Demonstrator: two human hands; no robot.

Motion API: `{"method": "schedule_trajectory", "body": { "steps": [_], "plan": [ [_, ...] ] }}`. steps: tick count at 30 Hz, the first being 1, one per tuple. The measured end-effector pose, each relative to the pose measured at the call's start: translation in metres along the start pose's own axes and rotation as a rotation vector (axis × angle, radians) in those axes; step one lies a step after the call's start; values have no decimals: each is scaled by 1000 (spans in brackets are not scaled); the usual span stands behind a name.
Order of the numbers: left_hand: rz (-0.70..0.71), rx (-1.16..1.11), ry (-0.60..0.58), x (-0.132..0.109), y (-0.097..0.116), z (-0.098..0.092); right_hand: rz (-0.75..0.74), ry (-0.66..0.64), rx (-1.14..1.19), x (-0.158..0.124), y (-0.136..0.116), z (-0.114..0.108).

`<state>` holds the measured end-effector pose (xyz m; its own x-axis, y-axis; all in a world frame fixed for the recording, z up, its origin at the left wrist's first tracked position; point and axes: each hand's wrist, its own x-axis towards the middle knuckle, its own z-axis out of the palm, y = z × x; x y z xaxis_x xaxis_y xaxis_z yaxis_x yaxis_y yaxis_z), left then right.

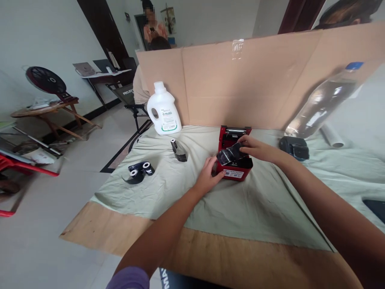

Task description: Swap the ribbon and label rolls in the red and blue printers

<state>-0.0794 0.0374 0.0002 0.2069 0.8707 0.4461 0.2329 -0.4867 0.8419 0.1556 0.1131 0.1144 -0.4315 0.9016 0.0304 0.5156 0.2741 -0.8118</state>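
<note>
A small red and black label printer stands on the cloth with its lid raised at the back. My left hand grips its left front side, thumb along the front near a white sticker. My right hand pinches a black, shiny paper roll by its right end, tilted over the printer's open top. The roll's left end comes close to my left fingertips. Whether it touches the inside of the printer I cannot tell.
Left of the printer lie a partly unrolled black paper roll and two more rolls. A white detergent jug and a large water bottle stand before a cardboard screen. A black device sits right, beside a white tube.
</note>
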Motion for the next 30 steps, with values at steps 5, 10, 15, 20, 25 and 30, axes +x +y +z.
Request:
{"method": "schedule_trajectory", "body": {
  "steps": [5, 10, 15, 20, 25, 30],
  "plan": [
    [16, 71, 5, -3, 4, 0, -180, -27, -390, 16, -2, 13],
    [142, 401, 114, -5, 11, 5, -125, 14, -545, 36, 7, 30],
    [267, 593, 81, 2, 20, 11, -105, 159, -428, 27, 12, 33],
    [243, 557, 66, 7, 27, 11, -150, 795, -106, 16, 13, 18],
    [279, 610, 46, 9, 35, 8, -131, 705, 265, 33, 24, 13],
    [366, 690, 96, 8, 38, 8, -125, 666, 374, 1, 36, 35]
  ]
}}
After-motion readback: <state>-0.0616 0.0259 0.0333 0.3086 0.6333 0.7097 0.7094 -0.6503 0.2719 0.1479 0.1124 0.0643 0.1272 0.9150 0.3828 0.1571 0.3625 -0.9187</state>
